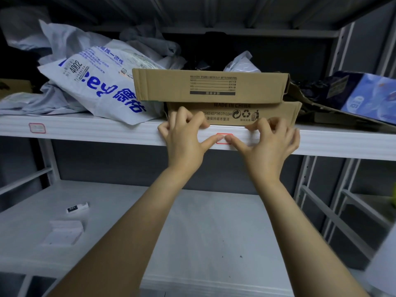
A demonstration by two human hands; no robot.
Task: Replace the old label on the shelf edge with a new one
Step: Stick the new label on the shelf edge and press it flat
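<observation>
A small red-bordered label (pixel 224 134) sits on the front face of the white shelf edge (pixel 107 131). My left hand (pixel 184 140) and my right hand (pixel 267 144) meet at it. Both thumbs lie straight and press on the label, their tips nearly touching and covering most of it. The other fingers of each hand are bent, with their tips resting on top of the shelf edge, against the lower cardboard box (pixel 276 113).
A second red-bordered label (pixel 37 127) is on the same edge at the left. Two stacked cardboard boxes (pixel 210 85), a white printed bag (pixel 96 82) and a blue package (pixel 368 95) fill the shelf. A white paper stack (pixel 64 232) and a small tag (pixel 77 207) lie on the lower shelf.
</observation>
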